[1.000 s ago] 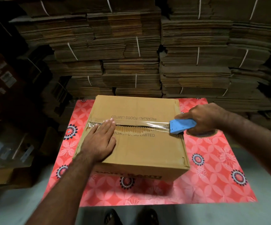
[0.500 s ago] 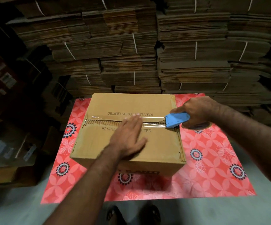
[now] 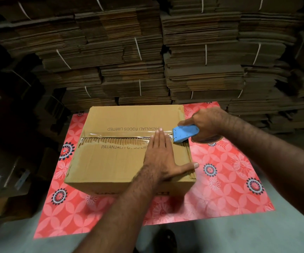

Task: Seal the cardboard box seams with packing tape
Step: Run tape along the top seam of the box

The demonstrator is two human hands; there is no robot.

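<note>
Left hand [image 3: 159,157] slid right past "PATANJALI FOODS LIMITED" box [image 3: 122,161].

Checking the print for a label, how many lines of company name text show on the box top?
2: one line beyond the taped seam, one line nearer, partly covered by the left hand.

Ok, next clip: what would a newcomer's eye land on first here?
Probably the cardboard box in the middle of the bright red floral mat, with clear tape along its top seam. Next, the right hand gripping a blue tape dispenser at the box's right edge while the left hand lies flat on the tape beside it. Bundled flat cartons fill the background.
</note>
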